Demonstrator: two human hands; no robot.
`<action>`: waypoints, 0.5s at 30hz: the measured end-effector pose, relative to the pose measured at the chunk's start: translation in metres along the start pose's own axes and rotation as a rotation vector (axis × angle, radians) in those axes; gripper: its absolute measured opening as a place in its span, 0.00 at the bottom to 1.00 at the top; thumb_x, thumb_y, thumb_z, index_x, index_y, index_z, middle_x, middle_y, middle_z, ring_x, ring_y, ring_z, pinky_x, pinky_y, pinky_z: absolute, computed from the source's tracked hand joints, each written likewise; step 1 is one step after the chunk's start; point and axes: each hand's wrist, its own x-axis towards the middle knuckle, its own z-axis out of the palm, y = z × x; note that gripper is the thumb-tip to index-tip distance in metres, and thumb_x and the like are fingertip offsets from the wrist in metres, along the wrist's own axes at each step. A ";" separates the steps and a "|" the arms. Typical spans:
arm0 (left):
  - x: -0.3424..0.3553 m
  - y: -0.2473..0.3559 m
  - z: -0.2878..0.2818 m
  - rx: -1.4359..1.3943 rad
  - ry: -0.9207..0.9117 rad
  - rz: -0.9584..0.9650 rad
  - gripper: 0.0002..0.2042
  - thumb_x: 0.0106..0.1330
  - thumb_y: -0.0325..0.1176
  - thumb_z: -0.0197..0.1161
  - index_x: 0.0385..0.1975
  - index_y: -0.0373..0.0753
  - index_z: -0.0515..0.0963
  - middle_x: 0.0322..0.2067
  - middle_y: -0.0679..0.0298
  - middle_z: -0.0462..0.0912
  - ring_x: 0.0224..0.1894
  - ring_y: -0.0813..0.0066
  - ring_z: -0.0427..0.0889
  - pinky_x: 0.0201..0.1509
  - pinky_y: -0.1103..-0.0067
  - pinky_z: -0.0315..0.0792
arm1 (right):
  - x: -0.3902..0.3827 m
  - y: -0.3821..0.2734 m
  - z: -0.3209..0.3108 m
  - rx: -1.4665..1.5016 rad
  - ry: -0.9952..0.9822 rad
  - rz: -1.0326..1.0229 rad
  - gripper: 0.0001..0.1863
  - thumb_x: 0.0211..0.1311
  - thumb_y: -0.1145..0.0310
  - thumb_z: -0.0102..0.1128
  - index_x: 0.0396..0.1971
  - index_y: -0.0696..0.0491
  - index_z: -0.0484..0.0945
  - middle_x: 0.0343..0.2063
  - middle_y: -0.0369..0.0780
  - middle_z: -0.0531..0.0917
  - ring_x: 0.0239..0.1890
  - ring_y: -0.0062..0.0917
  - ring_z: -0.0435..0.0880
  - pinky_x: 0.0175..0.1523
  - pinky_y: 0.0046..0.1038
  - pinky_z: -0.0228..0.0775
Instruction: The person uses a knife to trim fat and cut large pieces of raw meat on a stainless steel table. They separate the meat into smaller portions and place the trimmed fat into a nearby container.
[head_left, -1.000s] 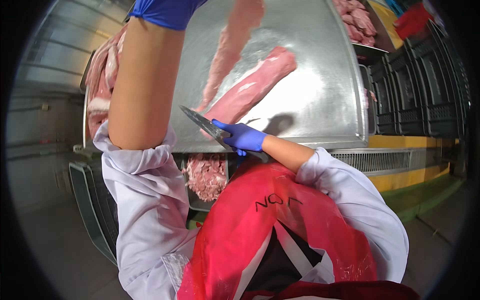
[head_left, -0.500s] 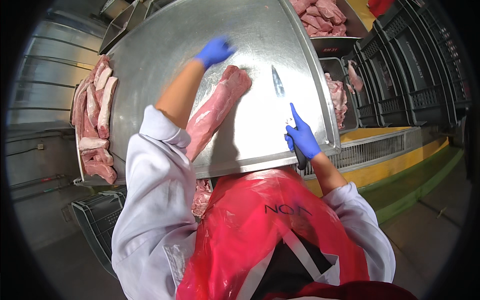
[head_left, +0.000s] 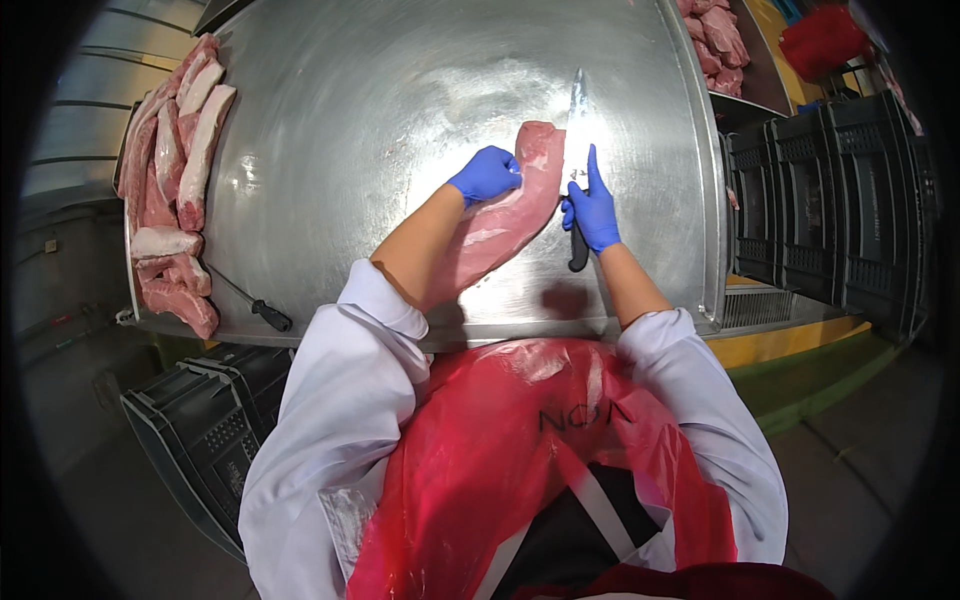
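Note:
A long pink pork loin point(head_left: 535, 190) lies across the metal table point(head_left: 330, 200), its near end partly hidden behind my left forearm. At its left edge, my blue-gloved left hand point(head_left: 487, 176) has its fingers curled and pinched against the meat. Just right of the loin, my right hand point(head_left: 597, 215), also blue-gloved, is closed around a knife point(head_left: 578, 105) with a black handle. Its index finger stretches along the blade, which points away from me beside the loin's far end and seems not to touch it.
Several long cuts of meat point(head_left: 165, 180) are piled at the table's left edge, near a black-handled sharpening steel point(head_left: 270, 315). Dark crates point(head_left: 825, 200) stand at the right, another crate point(head_left: 195, 425) at lower left. A bin point(head_left: 755, 75) at upper right holds meat chunks.
My left hand has come down from beyond the loin onto its left edge. The loin now lies further right and bends more. The knife has moved up beside it in my right hand.

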 end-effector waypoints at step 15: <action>-0.018 0.002 -0.023 -0.112 0.080 0.131 0.06 0.66 0.29 0.62 0.28 0.34 0.80 0.22 0.66 0.78 0.27 0.81 0.73 0.32 0.75 0.71 | -0.085 -0.111 0.015 -0.820 -0.398 0.242 0.36 0.72 0.62 0.53 0.78 0.37 0.55 0.29 0.48 0.84 0.29 0.31 0.85 0.43 0.34 0.79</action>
